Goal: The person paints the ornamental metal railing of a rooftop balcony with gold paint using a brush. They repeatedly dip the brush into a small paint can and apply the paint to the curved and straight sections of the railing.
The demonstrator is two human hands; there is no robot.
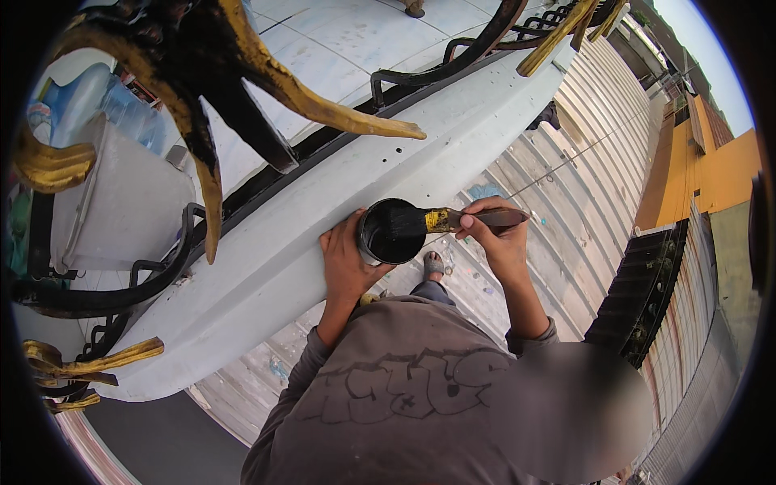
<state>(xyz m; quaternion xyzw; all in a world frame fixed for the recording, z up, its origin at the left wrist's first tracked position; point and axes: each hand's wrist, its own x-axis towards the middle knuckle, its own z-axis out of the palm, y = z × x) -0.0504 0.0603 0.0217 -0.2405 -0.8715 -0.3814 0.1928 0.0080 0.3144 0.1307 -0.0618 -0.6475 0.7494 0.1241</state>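
Note:
My left hand (346, 260) is wrapped around the side of a round can (365, 256) with black paint inside, held at the edge of the white ledge. Between the fingers of my right hand (497, 242) is the brown handle of a paintbrush (437, 220). The brush's yellow, paint-stained ferrule crosses the can's right rim, and its bristles are over or in the black paint; I cannot tell which. Beyond the can runs a black metal railing (323, 144) with gold-tipped, leaf-like ornaments (347, 120).
The pale ledge (267, 267) slants from lower left to upper right. Below lies a corrugated roof (558, 210), with my sandalled foot (434, 263) on it. Behind the railing are a grey-white container (129, 202), a clear blue plastic bottle (129, 113) and tiled floor (323, 61).

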